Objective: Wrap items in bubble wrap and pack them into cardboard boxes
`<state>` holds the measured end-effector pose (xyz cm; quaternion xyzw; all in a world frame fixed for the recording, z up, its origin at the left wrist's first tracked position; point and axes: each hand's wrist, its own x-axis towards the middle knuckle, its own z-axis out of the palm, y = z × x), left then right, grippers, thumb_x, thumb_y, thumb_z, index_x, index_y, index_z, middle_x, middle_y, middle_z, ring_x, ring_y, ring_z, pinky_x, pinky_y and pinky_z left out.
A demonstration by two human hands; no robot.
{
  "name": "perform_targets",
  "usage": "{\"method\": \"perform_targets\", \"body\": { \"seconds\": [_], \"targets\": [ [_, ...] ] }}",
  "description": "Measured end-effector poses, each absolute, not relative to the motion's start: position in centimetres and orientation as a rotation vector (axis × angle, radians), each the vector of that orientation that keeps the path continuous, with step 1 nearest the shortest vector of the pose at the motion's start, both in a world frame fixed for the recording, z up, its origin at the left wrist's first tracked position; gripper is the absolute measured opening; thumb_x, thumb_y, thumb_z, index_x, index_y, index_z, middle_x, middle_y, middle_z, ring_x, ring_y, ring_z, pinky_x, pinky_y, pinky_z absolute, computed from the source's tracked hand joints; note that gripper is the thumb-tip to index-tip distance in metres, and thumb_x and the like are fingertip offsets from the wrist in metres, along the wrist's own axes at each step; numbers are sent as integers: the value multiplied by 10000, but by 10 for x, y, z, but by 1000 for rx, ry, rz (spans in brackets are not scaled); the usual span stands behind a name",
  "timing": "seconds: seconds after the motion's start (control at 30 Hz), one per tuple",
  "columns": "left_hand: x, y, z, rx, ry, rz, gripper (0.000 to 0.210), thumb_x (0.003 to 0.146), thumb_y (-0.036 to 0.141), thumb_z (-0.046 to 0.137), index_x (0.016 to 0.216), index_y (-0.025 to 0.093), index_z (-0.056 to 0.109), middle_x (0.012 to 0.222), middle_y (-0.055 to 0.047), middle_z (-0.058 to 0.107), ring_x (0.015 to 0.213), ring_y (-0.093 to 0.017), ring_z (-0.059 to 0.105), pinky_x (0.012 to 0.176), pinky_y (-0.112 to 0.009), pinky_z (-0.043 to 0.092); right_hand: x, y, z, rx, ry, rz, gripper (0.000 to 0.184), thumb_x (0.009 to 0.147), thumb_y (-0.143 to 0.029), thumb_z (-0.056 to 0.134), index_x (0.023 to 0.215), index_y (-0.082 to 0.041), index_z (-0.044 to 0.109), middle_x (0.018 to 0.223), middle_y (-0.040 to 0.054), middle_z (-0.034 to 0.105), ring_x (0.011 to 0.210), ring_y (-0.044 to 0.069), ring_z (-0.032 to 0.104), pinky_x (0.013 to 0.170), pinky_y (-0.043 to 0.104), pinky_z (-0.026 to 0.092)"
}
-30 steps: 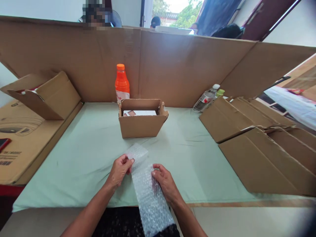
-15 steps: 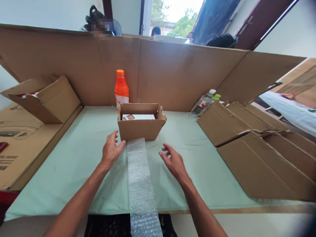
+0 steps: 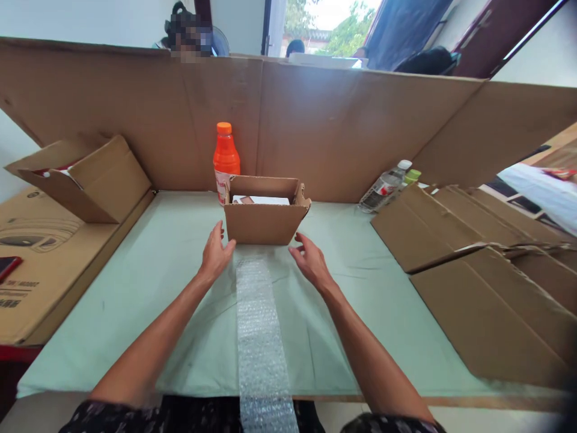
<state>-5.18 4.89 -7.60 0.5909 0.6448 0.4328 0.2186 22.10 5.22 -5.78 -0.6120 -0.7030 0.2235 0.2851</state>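
Note:
A small brown cardboard box [image 3: 268, 225] stands open-topped in the middle of the table, with a white printed item [image 3: 261, 200] partly visible inside. My left hand [image 3: 215, 255] is beside the box's lower left corner, thumb and fingers apart. At the opposite lower corner, my right hand [image 3: 312, 261] has its fingers curved and apart. Neither hand grips the box; whether the fingertips touch it I cannot tell. Between my forearms a strip of bubble wrap [image 3: 259, 325] lies lengthwise, running from just in front of the box over the table's near edge.
Behind the box stands an orange bottle [image 3: 226, 159] against a tall cardboard partition [image 3: 342, 126]. Clear plastic bottle [image 3: 383, 189] leans at right, beside several folded cartons [image 3: 487, 313]. At left, an open carton [image 3: 117, 186] rests on a large flat box [image 3: 58, 264]. A person is beyond the partition.
Both hands have moved forward, the right one also closer to the box. The box sits slightly farther back, with a gap between it and the bubble wrap. The view has shifted slightly.

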Motion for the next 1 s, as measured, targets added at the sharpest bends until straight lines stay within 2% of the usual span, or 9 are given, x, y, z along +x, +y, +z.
{"method": "perform_targets", "body": {
  "seconds": [0.13, 0.23, 0.3, 0.4, 0.47, 0.57, 0.67, 0.83, 1.0],
  "targets": [
    [-77, -60, -93, 1856, 1593, 1043, 331, 827, 157, 552, 1121, 219, 690, 1157, -86, 701, 1173, -274, 593, 1071, -498, 448, 256, -65, -70, -1183, -2494, 559, 651, 819, -87, 518, 1444, -261, 469, 1462, 99, 520, 1290, 261, 521, 1043, 466, 454],
    [-84, -141, -98, 2245, 1341, 827, 566, 809, -6, 445, 1286, 248, 610, 1359, -79, 610, 1352, -268, 460, 1092, -514, 432, 262, -145, -81, -1054, -2758, 495, 831, 733, 41, 491, 1492, -288, 406, 1579, 104, 367, 1444, 287, 328, 1069, 494, 409],
    [-81, -176, -95, 2396, 1221, 629, 741, 744, -70, 429, 1409, 247, 501, 1506, -93, 478, 1450, -287, 328, 1115, -543, 404, 254, -174, -88, -1039, -2783, 451, 805, 750, 44, 495, 1487, -270, 414, 1588, 133, 342, 1467, 312, 275, 1068, 517, 393],
    [-70, -201, -87, 2485, 1034, 410, 850, 686, -72, 459, 1478, 231, 407, 1602, -114, 329, 1495, -322, 231, 1143, -592, 351, 232, -186, -97, -959, -2725, 482, 616, 799, -23, 533, 1383, -219, 531, 1491, 163, 474, 1391, 327, 392, 1039, 528, 408],
    [-60, -205, -85, 2465, 955, 411, 793, 721, -23, 503, 1468, 228, 418, 1573, -127, 376, 1464, -329, 298, 1136, -588, 359, 216, -183, -102, -936, -2600, 570, 442, 831, -62, 533, 1239, -203, 622, 1278, 135, 647, 1207, 289, 556, 969, 481, 464],
    [-43, -202, -88, 2265, 1152, 582, 456, 859, 114, 525, 1302, 216, 568, 1223, -118, 663, 1156, -273, 594, 977, -479, 506, 194, -177, -108, -1149, -2255, 727, 268, 922, -136, 499, 1127, -210, 655, 971, 67, 730, 896, 212, 655, 805, 364, 536],
    [-27, -193, -99, 1991, 1555, 740, 332, 918, 200, 510, 1238, 175, 592, 859, -53, 687, 813, -216, 643, 772, -380, 542, 184, -175, -114, -1404, -1958, 725, 328, 953, -257, 535, 1274, -201, 575, 973, 62, 721, 793, 193, 663, 739, 332, 560],
    [-16, -181, -114, 1950, 1813, 692, 545, 864, 162, 558, 1399, 134, 454, 781, -16, 666, 734, -219, 621, 737, -377, 520, 192, -182, -115, -1366, -1990, 301, 560, 923, -291, 588, 1444, -179, 417, 1239, 160, 633, 1055, 280, 624, 882, 461, 533],
    [-25, -186, -108, 2104, 1758, 819, 511, 894, 223, 592, 1380, 145, 454, 1048, -104, 673, 956, -260, 619, 846, -418, 519, 195, -182, -114, -1181, -2272, 254, 277, 916, -187, 576, 1181, -231, 647, 1372, 130, 578, 1258, 308, 527, 943, 488, 499]
  ]
}}
